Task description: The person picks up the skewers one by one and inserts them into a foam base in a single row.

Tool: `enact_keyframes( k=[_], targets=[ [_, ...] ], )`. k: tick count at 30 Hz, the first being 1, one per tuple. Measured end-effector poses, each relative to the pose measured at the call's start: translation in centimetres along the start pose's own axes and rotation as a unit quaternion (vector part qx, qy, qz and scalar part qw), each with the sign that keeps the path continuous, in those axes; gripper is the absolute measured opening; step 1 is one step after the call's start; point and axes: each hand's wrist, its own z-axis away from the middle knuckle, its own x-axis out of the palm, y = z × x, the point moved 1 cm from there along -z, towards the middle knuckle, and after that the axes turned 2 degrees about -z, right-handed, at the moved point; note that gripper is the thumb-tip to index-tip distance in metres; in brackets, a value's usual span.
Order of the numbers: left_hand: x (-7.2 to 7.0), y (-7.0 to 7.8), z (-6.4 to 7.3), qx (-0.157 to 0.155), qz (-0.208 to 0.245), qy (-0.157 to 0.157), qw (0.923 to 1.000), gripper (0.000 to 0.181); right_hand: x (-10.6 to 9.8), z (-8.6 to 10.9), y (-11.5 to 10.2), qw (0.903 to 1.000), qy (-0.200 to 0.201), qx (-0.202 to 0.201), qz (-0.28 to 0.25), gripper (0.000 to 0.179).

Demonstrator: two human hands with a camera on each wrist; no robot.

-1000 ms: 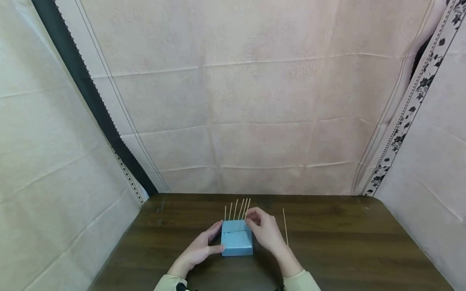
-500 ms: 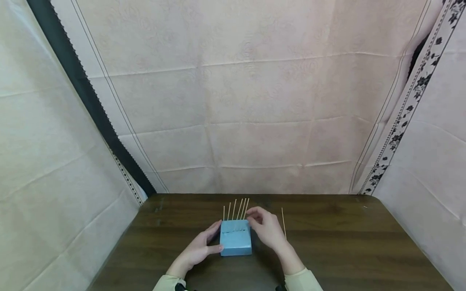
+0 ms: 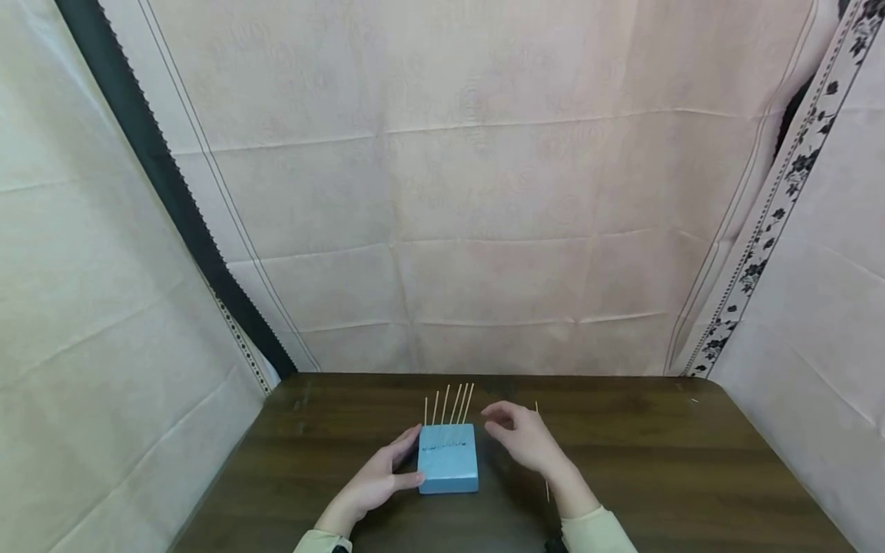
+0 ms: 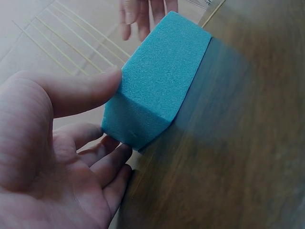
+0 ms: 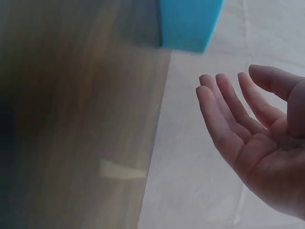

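A light-blue foam block [image 3: 448,467] stands on the brown table [image 3: 664,461]. Several thin wooden sticks [image 3: 448,405] rise in a row from its top, some leaning right. My left hand [image 3: 376,482] grips the block's left side, thumb at the front; in the left wrist view that thumb [image 4: 86,93] presses near its edge and the fingers curl at the lower side. To the right of the block, apart from it, is my right hand [image 3: 527,438]. Its fingers are loosely bent and hold nothing, as the right wrist view shows.
One loose wooden stick [image 3: 548,491] lies on the table to the right, partly hidden behind my right hand and wrist. A pale cloth [image 3: 525,230] hangs behind the table, and more cloth hangs on both sides.
My right hand has left the rightmost stick and moved right, away from the block. My left hand and the block stay nearly where they were.
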Motion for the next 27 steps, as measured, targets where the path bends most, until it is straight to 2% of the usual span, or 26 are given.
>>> enact_keyframes(
  k=[5,10,20,27],
  targets=[
    [0.0,-0.1,0.0,0.0,-0.002,-0.002,1.0,0.089,-1.8,0.2,1.7,0.9993,-0.031,0.022,-0.007,0.025],
    [-0.1,-0.1,0.1,0.004,-0.002,-0.003,1.0,0.09,-3.5,0.4,3.6,0.9949,-0.061,0.06,-0.052,0.032],
    [-0.2,-0.3,0.0,0.008,-0.001,-0.001,1.0,0.09,-6.0,0.6,6.2,0.9876,-0.002,0.143,-0.065,0.038],
    [-0.2,-0.3,0.0,0.009,-0.006,0.001,0.9999,0.09,-6.4,0.9,6.7,0.9818,-0.013,0.175,-0.072,0.046]
  ],
)
